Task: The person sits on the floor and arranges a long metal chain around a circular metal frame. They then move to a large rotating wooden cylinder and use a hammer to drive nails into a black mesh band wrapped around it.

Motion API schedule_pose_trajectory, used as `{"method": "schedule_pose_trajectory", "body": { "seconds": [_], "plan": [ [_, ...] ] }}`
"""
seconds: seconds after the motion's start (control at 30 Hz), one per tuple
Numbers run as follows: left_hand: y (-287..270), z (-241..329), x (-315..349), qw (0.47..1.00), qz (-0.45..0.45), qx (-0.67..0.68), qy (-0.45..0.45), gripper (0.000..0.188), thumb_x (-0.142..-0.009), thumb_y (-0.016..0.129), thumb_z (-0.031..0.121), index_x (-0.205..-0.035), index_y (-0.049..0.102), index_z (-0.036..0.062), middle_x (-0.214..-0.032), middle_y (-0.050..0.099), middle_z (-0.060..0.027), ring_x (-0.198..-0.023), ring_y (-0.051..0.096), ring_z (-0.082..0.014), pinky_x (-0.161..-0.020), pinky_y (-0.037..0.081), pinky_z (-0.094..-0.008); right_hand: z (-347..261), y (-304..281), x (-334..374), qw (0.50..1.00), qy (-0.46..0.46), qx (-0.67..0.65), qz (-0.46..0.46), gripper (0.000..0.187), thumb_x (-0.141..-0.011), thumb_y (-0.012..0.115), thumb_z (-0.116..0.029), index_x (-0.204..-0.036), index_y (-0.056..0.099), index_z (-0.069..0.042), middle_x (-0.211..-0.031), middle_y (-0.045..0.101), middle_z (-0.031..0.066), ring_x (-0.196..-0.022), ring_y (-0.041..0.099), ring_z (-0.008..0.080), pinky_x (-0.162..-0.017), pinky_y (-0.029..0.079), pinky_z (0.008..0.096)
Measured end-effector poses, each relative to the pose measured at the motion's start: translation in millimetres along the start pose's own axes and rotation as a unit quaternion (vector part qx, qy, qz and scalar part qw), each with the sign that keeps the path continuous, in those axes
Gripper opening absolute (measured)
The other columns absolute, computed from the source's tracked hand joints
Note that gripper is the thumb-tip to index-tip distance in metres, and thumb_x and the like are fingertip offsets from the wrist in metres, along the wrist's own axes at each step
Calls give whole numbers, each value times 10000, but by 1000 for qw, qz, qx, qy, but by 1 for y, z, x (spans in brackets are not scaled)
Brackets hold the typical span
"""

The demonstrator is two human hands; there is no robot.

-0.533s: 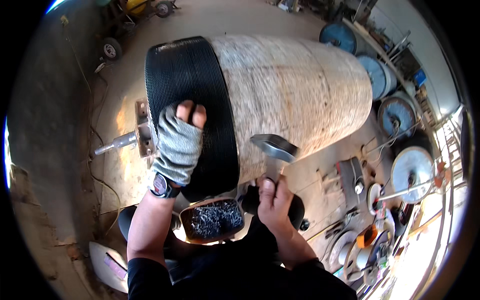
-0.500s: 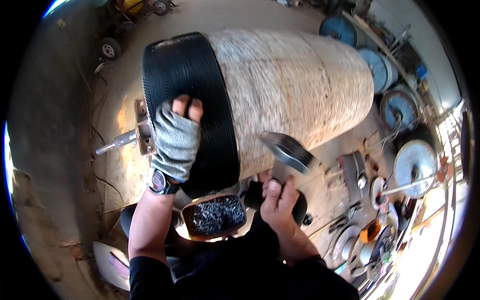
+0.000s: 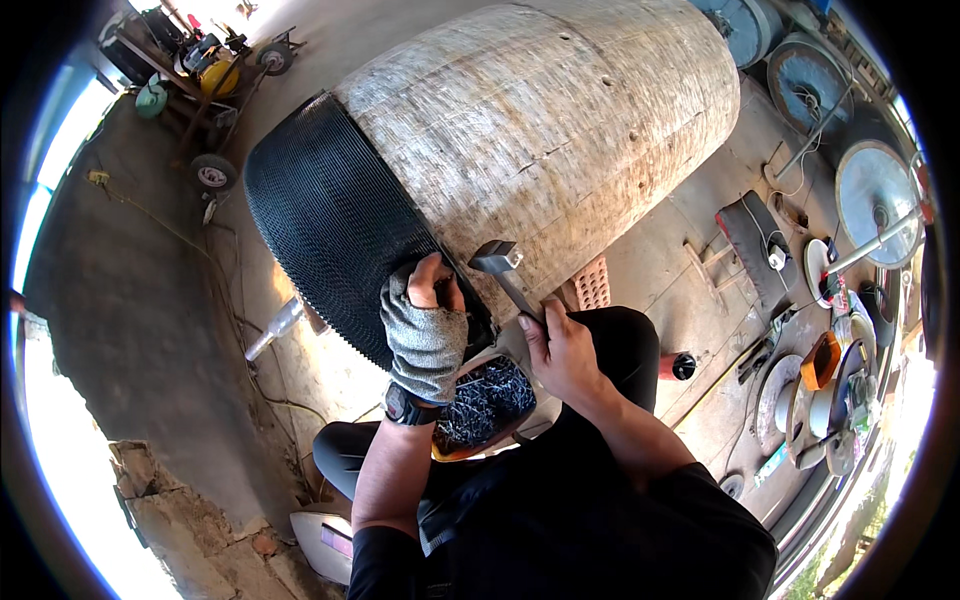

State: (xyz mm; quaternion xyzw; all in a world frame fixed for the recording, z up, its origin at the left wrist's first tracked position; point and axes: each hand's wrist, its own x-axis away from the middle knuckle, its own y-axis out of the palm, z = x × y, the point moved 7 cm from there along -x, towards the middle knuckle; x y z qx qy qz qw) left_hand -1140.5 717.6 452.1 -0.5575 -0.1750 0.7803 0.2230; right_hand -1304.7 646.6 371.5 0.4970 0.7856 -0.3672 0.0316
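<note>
A large wooden drum [image 3: 560, 130] lies on its side before me, its left end wrapped in a black ribbed band [image 3: 315, 200]. My left hand [image 3: 428, 325], in a grey glove with bare fingertips, rests at the band's near right edge. Its fingers are curled together; what they pinch, if anything, is too small to make out. In my right hand [image 3: 567, 352] is a hammer [image 3: 497, 258], gripped by the handle, its metal head just right of my left fingers, over the bare wood. Between my knees sits a container [image 3: 472, 450] of many small metal nails [image 3: 492, 395].
A metal shaft [image 3: 273, 333] juts from the drum's left end. A perforated red brick [image 3: 592, 284] lies near the drum's lower right side. Spools [image 3: 780, 395] and large metal discs [image 3: 878, 205] crowd the right. A wheeled cart [image 3: 213, 172] stands far left.
My view has shifted and turned. My left hand has gone from the middle of the black band to its right edge. The hammer head has come closer to my left fingers.
</note>
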Motion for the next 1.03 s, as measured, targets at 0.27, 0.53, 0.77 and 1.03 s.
{"method": "schedule_pose_trajectory", "body": {
  "seconds": [0.27, 0.53, 0.77, 1.03],
  "plan": [
    [-6, -3, -23, 998, -12, 51, -47, 467, -777, 695, -75, -1202, 541, 41, -872, 695, -98, -809, 680, -276, -740, 536, -367, -3, -4, -8, 999, -28, 2, 20, 220, -956, 617, -181, -1012, 470, -28, -638, 575, 191, -559, 606, 419, -475, 464, 489],
    [-12, -15, -33, 989, -10, 104, -104, 435, -804, 716, -55, -1193, 549, 49, -871, 710, -78, -790, 692, -202, -736, 537, -311, -12, -5, -13, 999, -29, -30, 23, 199, -965, 613, -146, -1029, 487, -7, -694, 559, 198, -588, 589, 421, -498, 440, 446],
    [-12, -7, -47, 997, -37, 20, -57, 446, -790, 701, -52, -1198, 567, 69, -846, 701, -84, -773, 694, -247, -701, 549, -348, -21, -6, -23, 1000, -22, -13, 11, 212, -967, 603, -179, -990, 464, -20, -673, 593, 208, -583, 614, 427, -490, 472, 479],
    [-5, 5, -60, 997, -39, -36, -61, 475, -746, 717, -33, -1180, 540, 40, -804, 686, -93, -739, 685, -285, -636, 550, -377, -44, -12, -36, 998, -44, -11, 30, 222, -973, 596, -197, -1030, 479, -18, -680, 608, 196, -579, 625, 407, -500, 480, 476]
  ]
}}
